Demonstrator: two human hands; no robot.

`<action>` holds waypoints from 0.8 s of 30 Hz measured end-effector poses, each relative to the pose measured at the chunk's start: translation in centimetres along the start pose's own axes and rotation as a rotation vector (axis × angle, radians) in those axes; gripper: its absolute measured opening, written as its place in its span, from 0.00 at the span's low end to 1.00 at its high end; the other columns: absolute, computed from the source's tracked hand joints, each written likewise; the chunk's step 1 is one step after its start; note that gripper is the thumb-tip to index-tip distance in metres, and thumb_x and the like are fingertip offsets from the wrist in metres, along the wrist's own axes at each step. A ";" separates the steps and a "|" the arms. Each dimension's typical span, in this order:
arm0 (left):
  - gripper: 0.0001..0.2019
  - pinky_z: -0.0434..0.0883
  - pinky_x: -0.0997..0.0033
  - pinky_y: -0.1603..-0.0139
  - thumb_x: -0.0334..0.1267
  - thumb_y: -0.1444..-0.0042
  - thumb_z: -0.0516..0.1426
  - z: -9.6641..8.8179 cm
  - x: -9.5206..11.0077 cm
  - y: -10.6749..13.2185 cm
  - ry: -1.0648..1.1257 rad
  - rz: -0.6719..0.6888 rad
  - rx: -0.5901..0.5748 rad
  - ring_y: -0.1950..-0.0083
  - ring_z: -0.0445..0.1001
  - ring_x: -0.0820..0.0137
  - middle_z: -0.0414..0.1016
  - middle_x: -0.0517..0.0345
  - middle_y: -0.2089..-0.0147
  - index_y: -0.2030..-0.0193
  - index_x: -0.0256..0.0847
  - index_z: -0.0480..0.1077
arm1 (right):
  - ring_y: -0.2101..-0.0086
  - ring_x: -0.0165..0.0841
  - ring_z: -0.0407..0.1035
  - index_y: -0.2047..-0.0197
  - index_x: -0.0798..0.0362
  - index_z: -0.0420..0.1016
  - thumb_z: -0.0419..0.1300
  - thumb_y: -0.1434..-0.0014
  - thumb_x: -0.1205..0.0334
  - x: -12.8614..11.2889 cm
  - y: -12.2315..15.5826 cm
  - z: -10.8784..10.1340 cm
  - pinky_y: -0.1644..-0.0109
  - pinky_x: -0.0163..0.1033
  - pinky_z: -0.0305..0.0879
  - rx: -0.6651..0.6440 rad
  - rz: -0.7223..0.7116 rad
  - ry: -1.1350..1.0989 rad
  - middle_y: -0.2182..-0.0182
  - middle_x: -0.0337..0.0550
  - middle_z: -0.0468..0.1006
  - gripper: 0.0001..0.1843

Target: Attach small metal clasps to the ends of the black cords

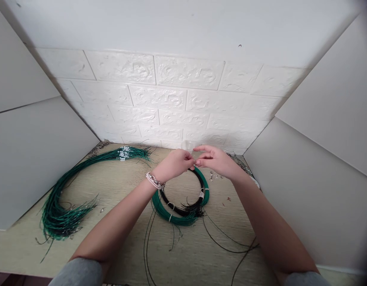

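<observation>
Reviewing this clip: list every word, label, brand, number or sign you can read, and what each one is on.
No readable text in this view.
White tag on the right side of the coiled wires: too small and blurred to tell whether anything is printed on it.
White pieces on the green wire bundle at left: too small to make out any marking.

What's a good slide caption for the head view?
Left hand and right hand close together above coiled green wires and coiled black wires.

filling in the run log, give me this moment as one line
left hand, right hand: fingertips close together | below: green coil, black coil | at left: green wire bundle
</observation>
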State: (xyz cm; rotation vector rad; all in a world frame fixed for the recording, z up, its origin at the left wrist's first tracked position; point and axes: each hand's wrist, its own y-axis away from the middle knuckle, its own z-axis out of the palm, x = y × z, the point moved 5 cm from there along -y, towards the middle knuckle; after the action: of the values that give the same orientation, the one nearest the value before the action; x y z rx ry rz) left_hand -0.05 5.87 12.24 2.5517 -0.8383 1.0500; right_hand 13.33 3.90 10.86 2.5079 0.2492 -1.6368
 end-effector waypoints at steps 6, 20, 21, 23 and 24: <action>0.10 0.61 0.76 0.73 0.38 0.47 0.49 0.3 -0.3 -0.2 0.128 0.010 -0.038 0.73 0.67 0.75 0.75 0.57 0.67 0.70 0.37 0.68 | 0.63 0.34 0.72 0.47 0.50 0.63 0.58 0.47 0.61 0.2 -0.2 -0.1 0.52 0.47 0.67 0.007 -0.013 -0.059 0.65 0.44 0.77 0.23; 0.11 0.62 0.75 0.72 0.42 0.47 0.51 0.8 -0.3 -0.4 0.226 0.014 -0.062 0.72 0.68 0.75 0.75 0.55 0.65 0.63 0.36 0.65 | 0.68 0.33 0.72 0.49 0.54 0.64 0.59 0.49 0.61 -0.9 0.1 -0.1 0.56 0.43 0.66 0.146 -0.088 -0.029 0.73 0.41 0.77 0.22; 0.12 0.62 0.74 0.71 0.43 0.47 0.52 0.8 -0.3 -0.4 0.214 0.018 -0.059 0.71 0.68 0.74 0.75 0.54 0.65 0.64 0.36 0.66 | 0.68 0.32 0.72 0.50 0.54 0.65 0.59 0.49 0.61 -1.0 0.1 -0.1 0.56 0.42 0.66 0.158 -0.099 -0.024 0.73 0.41 0.77 0.22; 0.14 0.62 0.74 0.70 0.45 0.47 0.52 0.8 -0.3 -0.5 0.219 0.031 -0.064 0.68 0.68 0.73 0.75 0.53 0.65 0.66 0.35 0.69 | 0.68 0.32 0.72 0.50 0.53 0.65 0.58 0.48 0.61 -1.1 0.1 -0.3 0.57 0.42 0.66 0.175 -0.123 -0.018 0.72 0.41 0.77 0.21; 0.14 0.62 0.74 0.69 0.45 0.47 0.52 0.7 -0.2 -0.5 0.246 0.039 -0.074 0.68 0.68 0.73 0.75 0.53 0.65 0.66 0.35 0.69 | 0.68 0.32 0.71 0.51 0.53 0.66 0.58 0.48 0.61 -1.2 0.2 -0.3 0.58 0.41 0.66 0.182 -0.135 -0.014 0.72 0.40 0.76 0.21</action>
State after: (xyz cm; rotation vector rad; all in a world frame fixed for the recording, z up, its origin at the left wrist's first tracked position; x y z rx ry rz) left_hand 0.53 6.04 11.59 2.2946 -0.8448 1.2868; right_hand 13.19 3.71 12.10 2.6634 0.2862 -1.8039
